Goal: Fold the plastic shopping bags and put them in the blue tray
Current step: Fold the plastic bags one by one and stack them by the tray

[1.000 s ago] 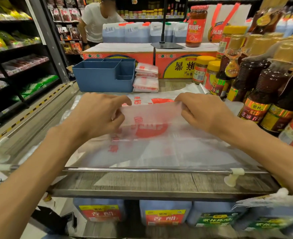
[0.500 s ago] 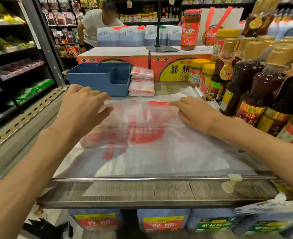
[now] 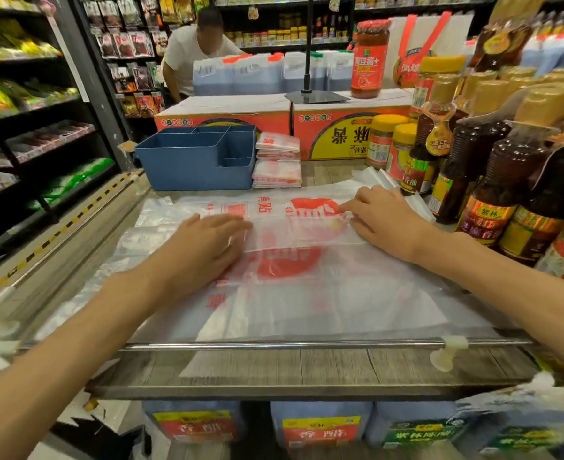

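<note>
A translucent plastic shopping bag [image 3: 307,287] with red print lies flat on the wooden shelf top, its far part folded back toward me. My left hand [image 3: 204,247] lies palm down with straight fingers on the left end of the fold. My right hand [image 3: 383,217] presses the right end of the fold, fingertips at the crease. The blue tray [image 3: 187,164] stands at the back left, its compartments showing nothing inside. A stack of folded bags [image 3: 277,161] sits right beside the tray.
Dark sauce bottles [image 3: 493,180] and yellow-lidded jars [image 3: 383,141] crowd the right side. Red cartons [image 3: 340,127] stand behind the tray. A metal rail [image 3: 274,345] runs along the near edge. A person in a white shirt [image 3: 194,51] bends over at the back.
Both hands carried the bag's far edge over toward me, laid it down, and now press the fold flat. My left hand went from gripping to lying flat.
</note>
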